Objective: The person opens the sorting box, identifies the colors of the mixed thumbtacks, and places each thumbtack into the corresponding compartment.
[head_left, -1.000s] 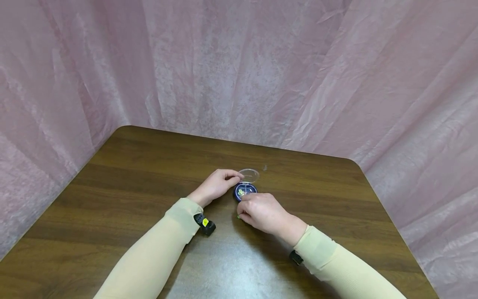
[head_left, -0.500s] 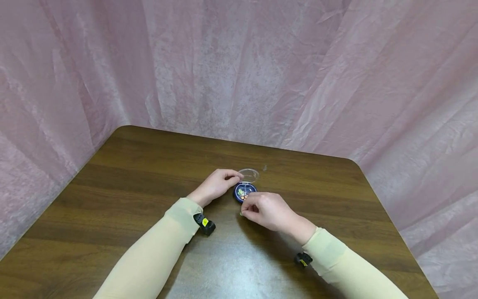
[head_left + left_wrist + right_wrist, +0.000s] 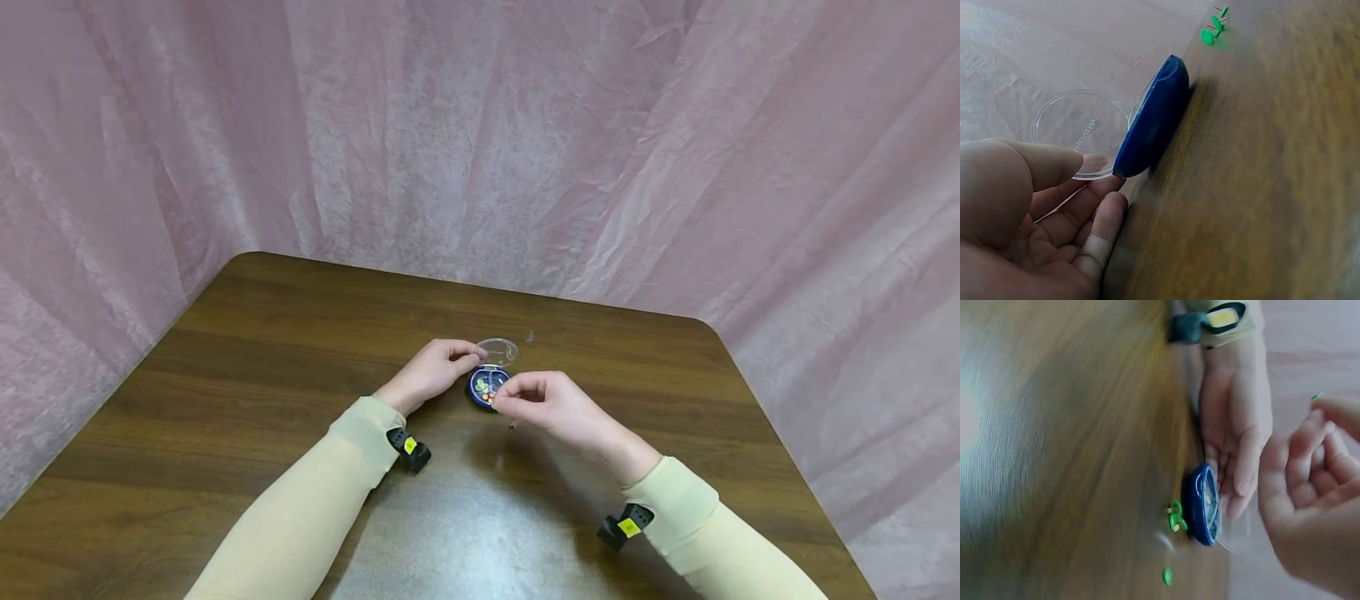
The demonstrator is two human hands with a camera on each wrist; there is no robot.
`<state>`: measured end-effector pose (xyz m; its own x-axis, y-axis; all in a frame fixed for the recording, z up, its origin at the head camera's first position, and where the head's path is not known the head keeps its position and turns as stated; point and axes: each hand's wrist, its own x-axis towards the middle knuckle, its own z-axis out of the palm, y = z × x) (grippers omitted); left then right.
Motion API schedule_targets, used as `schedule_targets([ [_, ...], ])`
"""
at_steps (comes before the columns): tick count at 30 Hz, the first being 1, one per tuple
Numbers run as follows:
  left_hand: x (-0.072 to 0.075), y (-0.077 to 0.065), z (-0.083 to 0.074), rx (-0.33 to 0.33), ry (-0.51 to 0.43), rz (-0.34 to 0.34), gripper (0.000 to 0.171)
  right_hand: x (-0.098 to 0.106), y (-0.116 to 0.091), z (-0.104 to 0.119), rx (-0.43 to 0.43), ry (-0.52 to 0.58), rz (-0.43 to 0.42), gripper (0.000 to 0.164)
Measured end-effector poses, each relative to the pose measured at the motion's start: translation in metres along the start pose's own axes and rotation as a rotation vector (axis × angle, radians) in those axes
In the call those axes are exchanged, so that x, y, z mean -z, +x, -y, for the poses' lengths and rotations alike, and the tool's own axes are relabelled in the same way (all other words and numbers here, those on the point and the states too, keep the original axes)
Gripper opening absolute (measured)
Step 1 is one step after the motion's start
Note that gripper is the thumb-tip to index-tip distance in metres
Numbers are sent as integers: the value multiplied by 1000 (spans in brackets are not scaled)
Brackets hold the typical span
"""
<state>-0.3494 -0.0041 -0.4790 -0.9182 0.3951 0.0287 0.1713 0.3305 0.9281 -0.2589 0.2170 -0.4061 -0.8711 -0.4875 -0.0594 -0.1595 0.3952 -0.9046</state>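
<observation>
A round blue case [image 3: 483,401] lies on the table with its clear lid [image 3: 504,350] swung back. My left hand [image 3: 431,375] pinches that lid between thumb and fingers at its left edge. Green and orange-red pieces show inside the case in the head view. My right hand [image 3: 562,408] is at the near right rim of the case, thumb and index finger together. A sliver of a green thumbtack [image 3: 1317,395] shows at those fingertips in the right wrist view; the rest of it is hidden. Several green thumbtacks [image 3: 1175,519] lie beside the case.
The brown wooden table [image 3: 315,333] runs back to a pink curtain [image 3: 450,150]. One green thumbtack [image 3: 1168,576] lies apart from the others. Black wrist cameras are strapped on both forearms.
My right hand has risen from the table in front of the case and moved right and farther back, to the case's near right rim. My left hand has stayed on the lid.
</observation>
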Motion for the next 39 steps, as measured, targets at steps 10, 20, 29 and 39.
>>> schedule_targets([
  [10,-2,4,3,-16,-6,-5,28,-1,-13,18,108,725,269,16],
  [20,-1,2,1,-12,-19,-4,29,1,-17,29,285,847,425,26],
  [29,0,2,2,-6,-14,-8,28,13,-11,25,220,421,164,14],
  [39,0,2,2,-16,-1,-17,27,32,19,-5,36,-514,-242,10],
])
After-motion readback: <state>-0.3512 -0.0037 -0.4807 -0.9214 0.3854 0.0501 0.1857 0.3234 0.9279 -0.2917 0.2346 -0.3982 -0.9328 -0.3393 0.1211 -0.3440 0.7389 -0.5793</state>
